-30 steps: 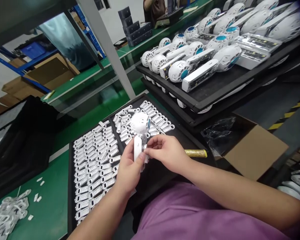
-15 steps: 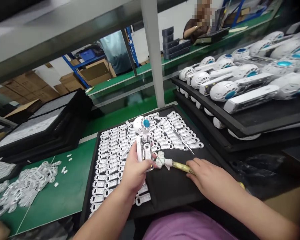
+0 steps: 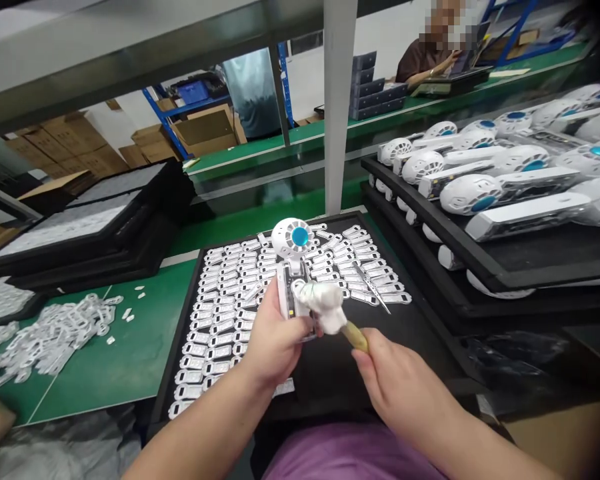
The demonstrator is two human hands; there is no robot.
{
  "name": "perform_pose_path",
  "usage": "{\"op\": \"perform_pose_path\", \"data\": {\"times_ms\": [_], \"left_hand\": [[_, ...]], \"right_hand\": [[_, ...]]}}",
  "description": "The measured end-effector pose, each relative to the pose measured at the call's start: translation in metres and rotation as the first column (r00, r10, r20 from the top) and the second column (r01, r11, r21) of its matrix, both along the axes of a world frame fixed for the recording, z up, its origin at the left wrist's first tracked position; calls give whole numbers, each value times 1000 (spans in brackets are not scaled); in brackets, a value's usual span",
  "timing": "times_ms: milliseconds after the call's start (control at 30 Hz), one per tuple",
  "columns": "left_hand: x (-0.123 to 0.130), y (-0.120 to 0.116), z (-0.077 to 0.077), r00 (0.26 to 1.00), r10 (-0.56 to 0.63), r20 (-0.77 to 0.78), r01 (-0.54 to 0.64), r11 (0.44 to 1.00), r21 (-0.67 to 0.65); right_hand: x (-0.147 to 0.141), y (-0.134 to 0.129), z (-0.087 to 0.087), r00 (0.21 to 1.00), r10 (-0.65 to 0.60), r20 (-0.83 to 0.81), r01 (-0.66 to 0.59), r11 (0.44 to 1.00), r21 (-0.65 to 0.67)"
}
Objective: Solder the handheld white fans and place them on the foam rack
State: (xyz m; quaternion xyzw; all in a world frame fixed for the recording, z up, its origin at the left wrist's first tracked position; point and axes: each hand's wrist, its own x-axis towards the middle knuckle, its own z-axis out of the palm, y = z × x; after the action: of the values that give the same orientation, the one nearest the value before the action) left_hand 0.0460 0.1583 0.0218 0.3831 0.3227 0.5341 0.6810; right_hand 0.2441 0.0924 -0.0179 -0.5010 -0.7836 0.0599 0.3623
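My left hand (image 3: 275, 330) is closed around the handle of a white handheld fan (image 3: 293, 239), whose round head with a blue centre points up and away from me. My right hand (image 3: 397, 370) grips the yellowish handle of a mallet (image 3: 326, 305) with its head wrapped in white material. That wrapped head overlaps the open face of the fan's handle; whether it touches is not clear. Below the hands lies a black tray (image 3: 325, 380) with rows of small white plastic parts (image 3: 220, 333). Metal tweezers (image 3: 373, 288) rest among the parts on the right.
Stacked black trays of white fans (image 3: 473, 193) stand at right. A heap of loose white parts (image 3: 55, 340) lies on the green table at left, near stacked dark trays (image 3: 145, 220). A metal post (image 3: 337, 107) rises behind my tray. A person (image 3: 425, 60) sits beyond.
My right hand has moved left and brought the mallet's head up over the fan's handle. The left hand still holds the fan. The view has shifted slightly.
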Motion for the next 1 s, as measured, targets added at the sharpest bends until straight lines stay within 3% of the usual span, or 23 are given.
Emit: {"op": "perform_pose_path", "data": {"times_ms": [233, 467, 633, 833, 900, 1000], "left_hand": [[2, -7, 3, 1000, 11, 2, -11, 1000, -17], [5, -11, 4, 999, -27, 21, 27, 1000, -10], [3, -6, 7, 981, 80, 177, -64, 993, -98], [7, -8, 6, 983, 127, 132, -115, 988, -99], [9, -8, 4, 980, 122, 157, -106, 988, -109], [6, -3, 0, 975, 156, 158, -131, 978, -160]], "right_hand": [[-4, 0, -5, 999, 38, -18, -38, 998, 41], [-4, 9, 4, 1000, 23, 2, -23, 992, 123], [-7, -3, -5, 996, 82, -22, -80, 993, 84], [-3, -16, -16, 989, 145, -29, -144, 989, 42], [0, -15, -15, 992, 125, 0, -124, 990, 71], [9, -9, -14, 992, 54, 117, -51, 998, -24]]}}
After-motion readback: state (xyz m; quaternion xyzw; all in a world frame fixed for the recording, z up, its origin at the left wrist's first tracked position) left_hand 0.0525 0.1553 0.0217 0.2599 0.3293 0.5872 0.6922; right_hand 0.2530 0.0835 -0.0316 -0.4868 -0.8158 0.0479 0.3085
